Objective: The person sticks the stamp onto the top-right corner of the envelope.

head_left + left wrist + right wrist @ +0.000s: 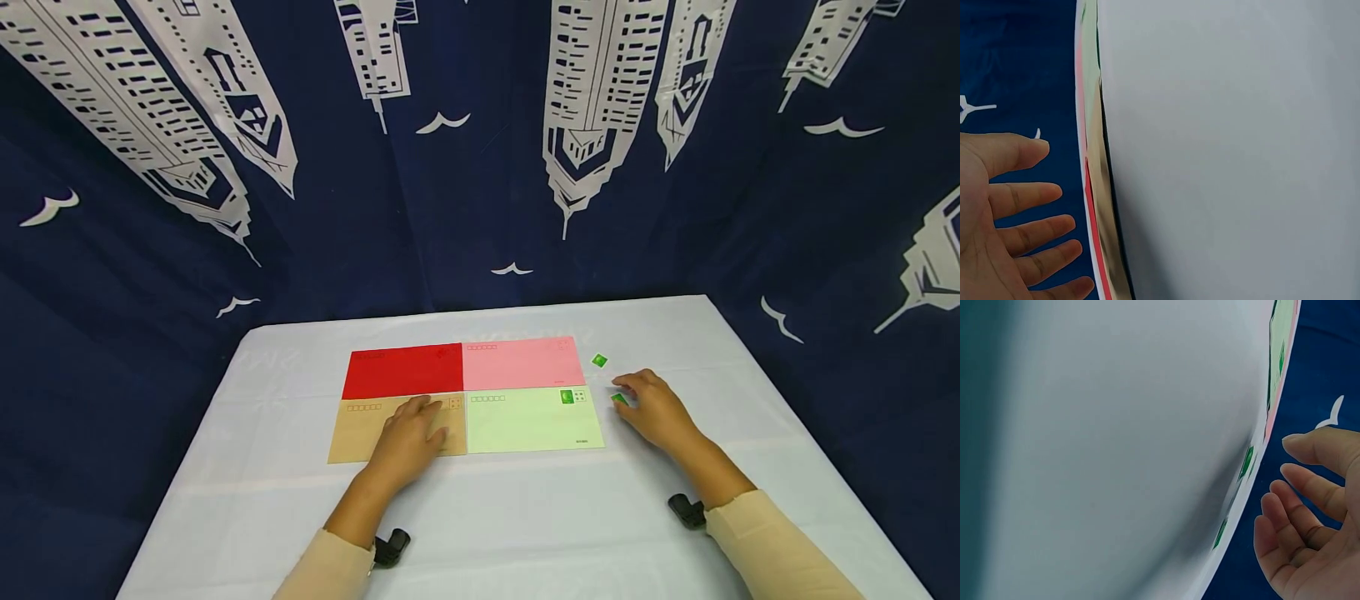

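Note:
Four envelopes lie edge to edge: a red envelope [405, 372], a pink envelope [521, 364], a tan envelope [356, 437] and a light green envelope [525, 425]. A green stamp [567, 397] sits at the light green one's upper right corner. My left hand [408, 437] is over the right part of the tan envelope, its fingers spread in the left wrist view. Right of the envelopes, my right hand [660, 412] hovers with relaxed, slightly bent fingers around a loose green stamp [618, 399]. Nothing shows between its thumb and fingertips in the right wrist view.
Another loose green stamp [599, 360] lies beyond the right hand, near the pink envelope. A white cloth [525, 525] covers the table. Behind and beside it hangs a dark blue curtain [472, 208] with white buildings and birds.

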Motion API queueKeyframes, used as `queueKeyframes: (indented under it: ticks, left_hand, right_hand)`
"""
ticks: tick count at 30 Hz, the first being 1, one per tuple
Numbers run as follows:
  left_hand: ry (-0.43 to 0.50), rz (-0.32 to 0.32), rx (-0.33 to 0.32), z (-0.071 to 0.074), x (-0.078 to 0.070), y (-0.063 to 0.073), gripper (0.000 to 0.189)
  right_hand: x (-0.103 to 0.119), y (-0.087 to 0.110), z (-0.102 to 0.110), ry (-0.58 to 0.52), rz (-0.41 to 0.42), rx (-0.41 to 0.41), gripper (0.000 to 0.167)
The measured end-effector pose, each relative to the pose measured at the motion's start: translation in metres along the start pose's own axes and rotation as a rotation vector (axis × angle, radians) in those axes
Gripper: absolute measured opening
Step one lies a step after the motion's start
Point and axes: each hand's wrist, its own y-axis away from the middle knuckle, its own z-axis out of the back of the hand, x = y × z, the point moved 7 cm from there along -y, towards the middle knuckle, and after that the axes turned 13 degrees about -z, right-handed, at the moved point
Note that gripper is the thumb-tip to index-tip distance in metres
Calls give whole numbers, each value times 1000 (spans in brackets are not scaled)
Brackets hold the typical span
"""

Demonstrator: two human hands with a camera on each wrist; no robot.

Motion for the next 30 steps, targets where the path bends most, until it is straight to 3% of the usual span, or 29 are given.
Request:
queueKeyframes:
  ticks: [13, 30]
  left_hand:
    - [-17, 36, -21, 5, 12, 5, 51]
    - [-33, 136, -30, 11, 27, 10, 56]
  right_hand:
    - [-9, -3, -2, 17, -76, 65, 40]
    - [-16, -7, -6, 22, -108, 113, 39]
